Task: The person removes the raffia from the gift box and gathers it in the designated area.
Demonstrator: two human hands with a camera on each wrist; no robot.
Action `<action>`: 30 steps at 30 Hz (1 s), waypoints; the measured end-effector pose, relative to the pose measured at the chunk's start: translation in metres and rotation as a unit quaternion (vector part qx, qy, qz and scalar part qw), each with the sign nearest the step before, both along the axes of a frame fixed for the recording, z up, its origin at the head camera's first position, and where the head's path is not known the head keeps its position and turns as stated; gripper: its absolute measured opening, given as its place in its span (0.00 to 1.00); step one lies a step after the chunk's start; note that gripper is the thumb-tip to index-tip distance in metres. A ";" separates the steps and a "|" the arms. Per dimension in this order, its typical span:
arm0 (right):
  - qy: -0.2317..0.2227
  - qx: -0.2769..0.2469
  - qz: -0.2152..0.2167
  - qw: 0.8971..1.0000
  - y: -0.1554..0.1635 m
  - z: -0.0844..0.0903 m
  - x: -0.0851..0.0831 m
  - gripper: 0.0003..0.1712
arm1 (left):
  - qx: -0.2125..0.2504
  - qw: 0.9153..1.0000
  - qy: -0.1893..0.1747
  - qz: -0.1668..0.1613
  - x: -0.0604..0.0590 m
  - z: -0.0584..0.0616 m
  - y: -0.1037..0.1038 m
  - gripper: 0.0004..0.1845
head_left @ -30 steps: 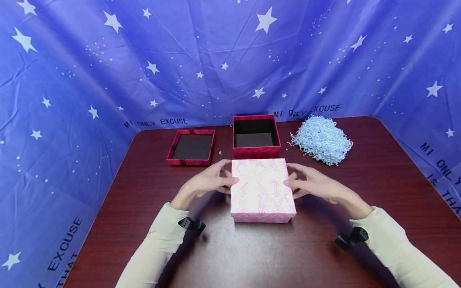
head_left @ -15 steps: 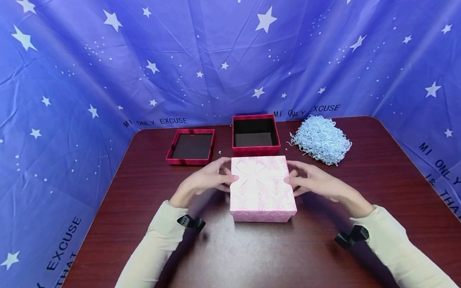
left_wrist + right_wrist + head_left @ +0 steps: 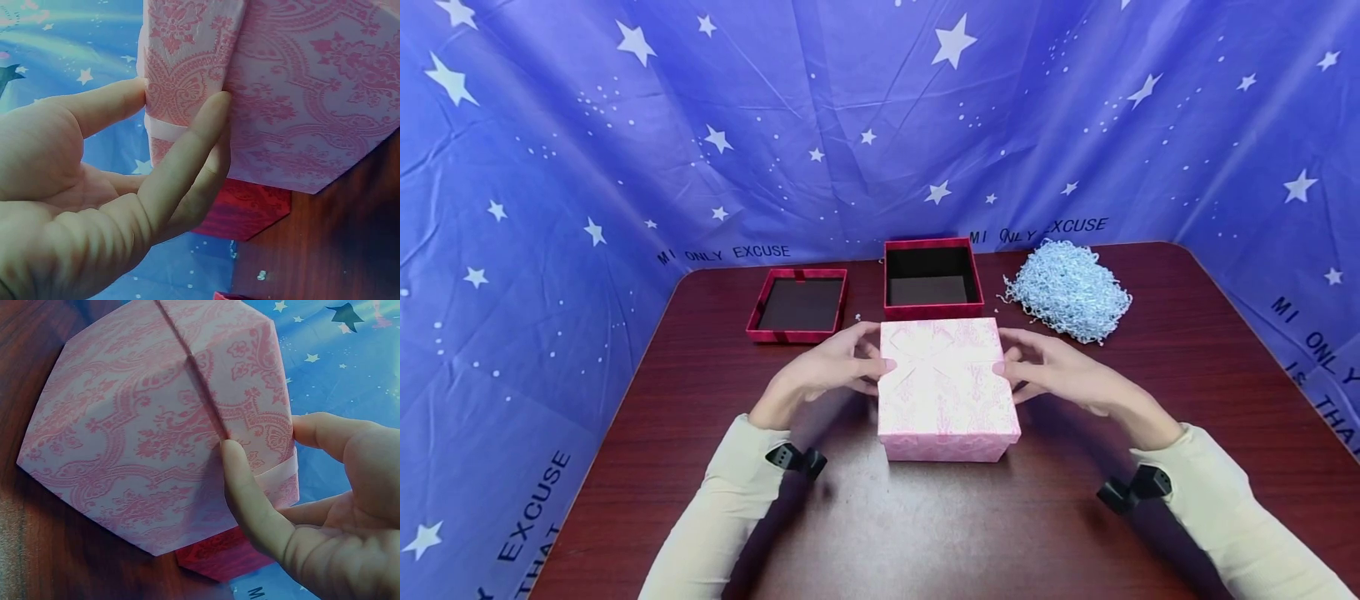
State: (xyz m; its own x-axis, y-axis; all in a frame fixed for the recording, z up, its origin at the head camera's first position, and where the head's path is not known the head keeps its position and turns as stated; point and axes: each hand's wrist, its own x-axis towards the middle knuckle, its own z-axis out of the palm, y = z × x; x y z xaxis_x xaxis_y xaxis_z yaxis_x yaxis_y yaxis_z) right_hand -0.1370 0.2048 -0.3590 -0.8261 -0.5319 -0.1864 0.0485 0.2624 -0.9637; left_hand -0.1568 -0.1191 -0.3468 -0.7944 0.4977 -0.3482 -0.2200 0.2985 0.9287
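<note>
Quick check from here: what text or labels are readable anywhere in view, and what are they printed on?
"MI ONLY EXCUSE" on the backdrop, left of centre.
"MI ONLY EXCUSE" on the backdrop behind the red box, partly creased.
"EXCUSE" on the backdrop at lower left, running upward; the word below is cut off.
"MI ONLY" on the backdrop at right; the rest is cut off.
Pink box: pattern only, no text.

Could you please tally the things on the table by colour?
Pink: 1, the pink gift box, held between the left hand and right hand.
Red: 2, the red box base and red lid.
Pale blue: 1, the paper shred pile.
Total: 4.
</note>
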 end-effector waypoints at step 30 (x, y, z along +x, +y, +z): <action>0.098 0.002 -0.160 0.982 -0.016 0.058 -0.002 0.31 | 0.090 0.981 0.122 0.120 -0.014 0.042 -0.003 0.17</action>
State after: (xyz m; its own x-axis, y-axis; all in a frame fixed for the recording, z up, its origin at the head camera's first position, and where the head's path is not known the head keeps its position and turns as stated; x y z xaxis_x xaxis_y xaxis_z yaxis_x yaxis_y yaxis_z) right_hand -0.1390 0.1889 -0.3012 -0.9712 -0.2379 -0.0080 -0.0576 0.2676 -0.9618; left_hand -0.1707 -0.1223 -0.3045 -0.9453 0.3212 -0.0561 -0.0279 0.0916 0.9954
